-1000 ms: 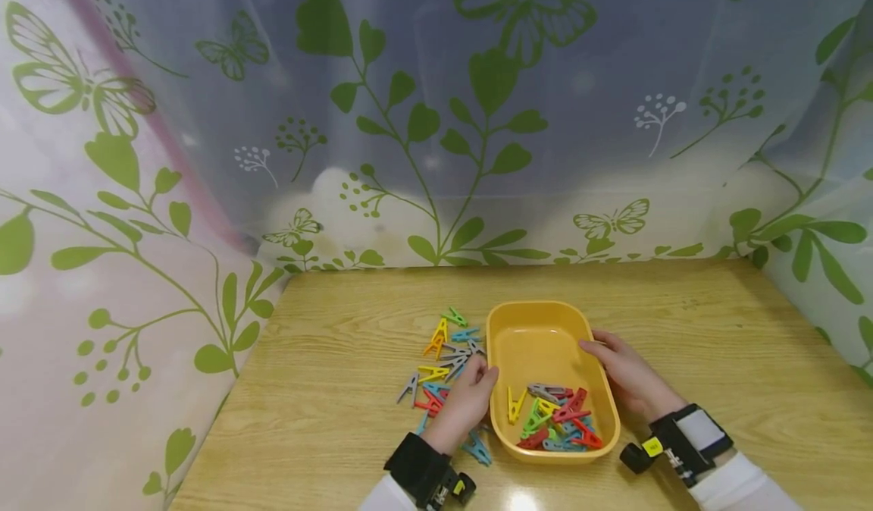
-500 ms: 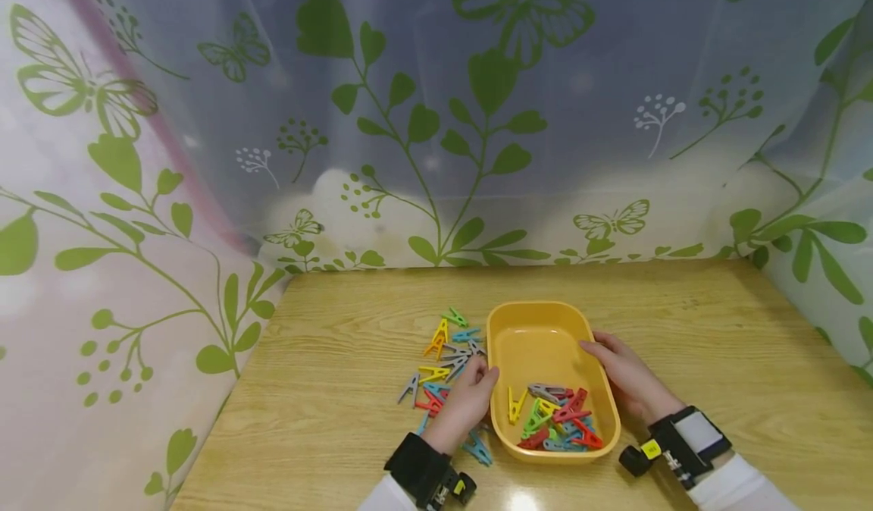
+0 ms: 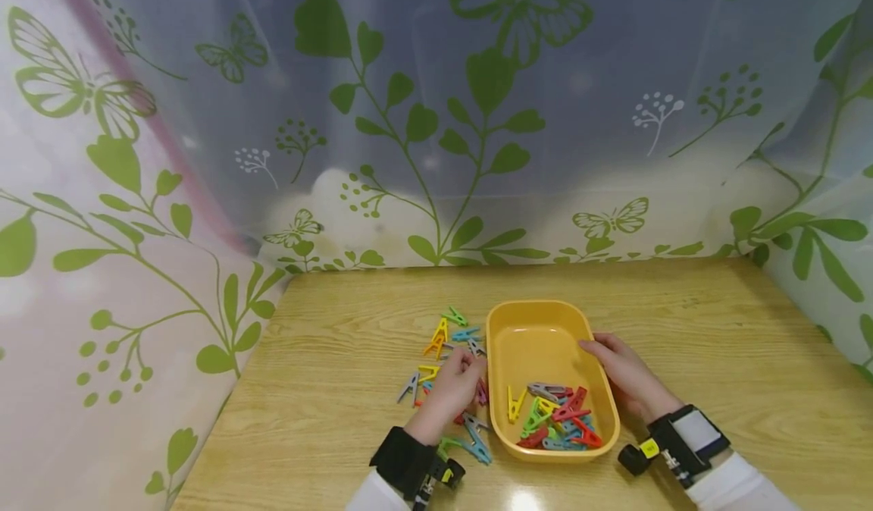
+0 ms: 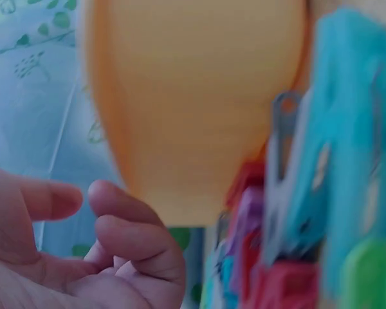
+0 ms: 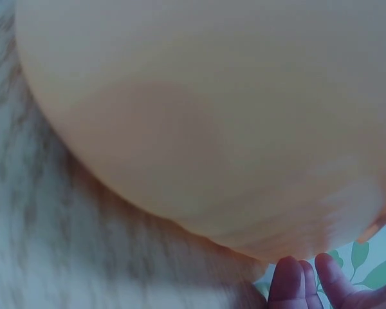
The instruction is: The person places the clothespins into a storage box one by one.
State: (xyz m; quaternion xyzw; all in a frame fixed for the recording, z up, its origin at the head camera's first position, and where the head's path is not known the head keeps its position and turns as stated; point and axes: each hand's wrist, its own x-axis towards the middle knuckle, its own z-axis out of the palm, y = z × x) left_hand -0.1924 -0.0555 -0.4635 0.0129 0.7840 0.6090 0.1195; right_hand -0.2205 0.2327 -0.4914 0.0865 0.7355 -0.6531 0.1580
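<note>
A yellow plastic basin [image 3: 539, 352] stands on the table with several coloured clothespins [image 3: 571, 405] gathered at its near end. My right hand [image 3: 627, 374] grips the basin's right side, thumb over the rim; its fingers [image 5: 287, 278] lie along the outer wall in the right wrist view. Over the loose clothespins [image 3: 477, 443] left of the basin is my left hand [image 3: 453, 386], apart from the rim. Its fingers [image 4: 141, 241] bend loosely, the thumb is separate from them, and nothing sits between. The hand hides part of the pile.
Blue, red and purple clothespins [image 4: 347, 129] loom close beside the left hand in the left wrist view. The wooden table [image 3: 327, 390] meets a patterned curtain [image 3: 436, 155] at the back and both sides.
My left hand has moved left, away from the basin's rim, over the loose clothespins. More clothespins now show between wrist and basin. The right hand and basin stay nearly still.
</note>
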